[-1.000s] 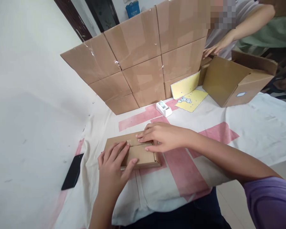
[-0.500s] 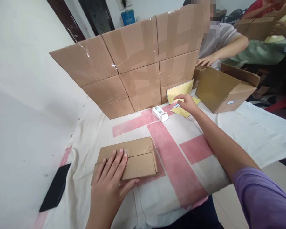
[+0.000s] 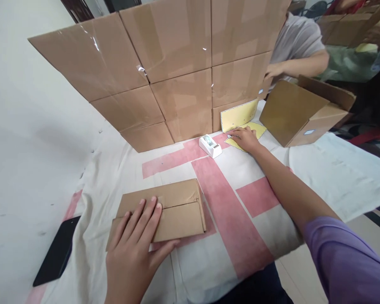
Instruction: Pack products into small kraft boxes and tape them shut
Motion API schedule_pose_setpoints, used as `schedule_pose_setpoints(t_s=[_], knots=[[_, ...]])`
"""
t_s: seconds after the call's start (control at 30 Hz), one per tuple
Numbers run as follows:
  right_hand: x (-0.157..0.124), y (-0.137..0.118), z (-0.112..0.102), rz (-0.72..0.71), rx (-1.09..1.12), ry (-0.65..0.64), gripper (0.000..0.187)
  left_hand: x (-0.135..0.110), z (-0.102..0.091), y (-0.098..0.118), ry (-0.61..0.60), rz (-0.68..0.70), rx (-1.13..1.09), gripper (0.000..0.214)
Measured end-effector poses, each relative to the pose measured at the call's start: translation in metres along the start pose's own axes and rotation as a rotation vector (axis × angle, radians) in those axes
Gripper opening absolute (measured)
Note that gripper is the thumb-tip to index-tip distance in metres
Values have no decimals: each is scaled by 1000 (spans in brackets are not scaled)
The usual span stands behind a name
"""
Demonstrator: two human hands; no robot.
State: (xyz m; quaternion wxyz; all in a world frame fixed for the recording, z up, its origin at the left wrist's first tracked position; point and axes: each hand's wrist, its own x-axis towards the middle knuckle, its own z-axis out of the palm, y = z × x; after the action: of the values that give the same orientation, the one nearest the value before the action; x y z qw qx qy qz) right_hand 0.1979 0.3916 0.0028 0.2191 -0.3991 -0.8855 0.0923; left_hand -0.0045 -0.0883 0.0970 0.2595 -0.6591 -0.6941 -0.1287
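Note:
My left hand (image 3: 137, 240) lies with spread fingers on top of a closed, flat cardboard box (image 3: 177, 211), its thumb along the near side. Farther off, my right hand (image 3: 245, 138) is over a yellow sheet (image 3: 258, 128) on the table. Its fingers are bent and close together, with a small white label (image 3: 229, 136) at their tips. A second yellow sheet (image 3: 239, 116) stands upright behind, leaning on a cardboard stack. Left of the right hand sits a small white tape dispenser (image 3: 210, 145).
Taped cardboard boxes (image 3: 180, 97) form a wall across the back. An open carton (image 3: 304, 114) stands at the right, near another person's arm (image 3: 304, 63). A black phone (image 3: 57, 251) lies at the left by the white wall. Red-and-white cloth (image 3: 221, 202) covers the table.
My right hand has lowered onto the yellow sheet, and its extended finger has bent. The view has shifted slightly. My left hand stays on the box. The other person's hand has moved behind the boxes.

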Motion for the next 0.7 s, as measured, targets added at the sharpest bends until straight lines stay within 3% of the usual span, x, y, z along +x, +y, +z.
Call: schedule_pose_setpoints(t_s=[0.33,0.53,0.7], knots=[[4,-6,-1,46,28,152,36,2,2,3,11,-35,0,74],[-5,-10,-3,-117,84,28,39,1,0,6,17,-47,-13,74],[-7,-13,-6,-136,108,23,28,1,1,7,31,-45,-6,72]])
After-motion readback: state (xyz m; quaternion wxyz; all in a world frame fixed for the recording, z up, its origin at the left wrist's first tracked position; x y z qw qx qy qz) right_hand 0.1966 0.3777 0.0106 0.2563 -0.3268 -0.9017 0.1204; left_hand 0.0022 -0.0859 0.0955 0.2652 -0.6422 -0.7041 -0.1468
